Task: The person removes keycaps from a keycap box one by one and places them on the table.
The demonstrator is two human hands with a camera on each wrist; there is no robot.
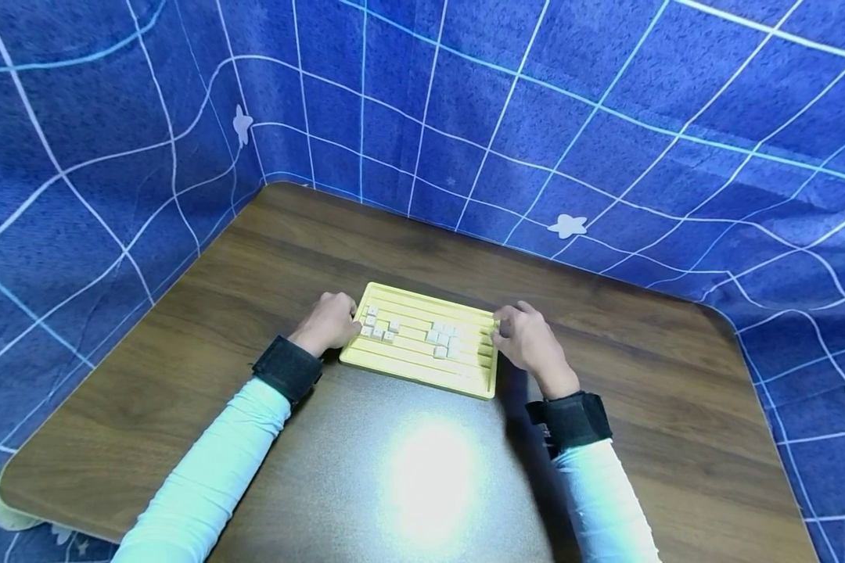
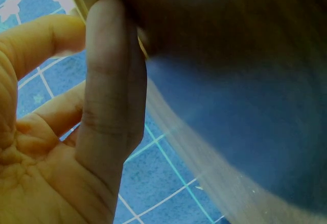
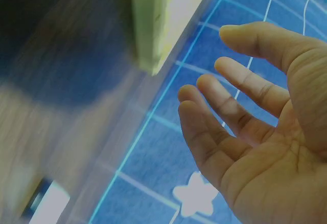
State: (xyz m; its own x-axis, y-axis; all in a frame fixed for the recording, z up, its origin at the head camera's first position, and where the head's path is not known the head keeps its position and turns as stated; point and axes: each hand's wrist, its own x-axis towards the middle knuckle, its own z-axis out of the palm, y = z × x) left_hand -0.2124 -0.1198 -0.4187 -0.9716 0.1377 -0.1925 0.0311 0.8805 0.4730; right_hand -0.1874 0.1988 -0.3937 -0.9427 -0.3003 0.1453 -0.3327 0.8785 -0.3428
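Observation:
A shallow yellow tray (image 1: 401, 367) with raised ridges lies on the brown table, slightly askew. Small white cubes stand on it in two groups: one group (image 1: 378, 332) near its left end, another (image 1: 440, 338) right of its middle. At the tray's left edge my left hand (image 1: 327, 322) pinches the rim; the left wrist view shows the thumb and fingers (image 2: 104, 55) against the tray's edge. My right hand (image 1: 531, 340) is beside the right end, its fingers (image 3: 225, 101) loosely bent and spread, apart from the tray edge (image 3: 148, 29) in the right wrist view.
The wooden table (image 1: 648, 391) has rounded corners. A blue curtain (image 1: 422, 102) with white and light-blue lines and star shapes hangs behind and at both sides. A bright glare (image 1: 433, 485) lies on the tabletop in front of the tray.

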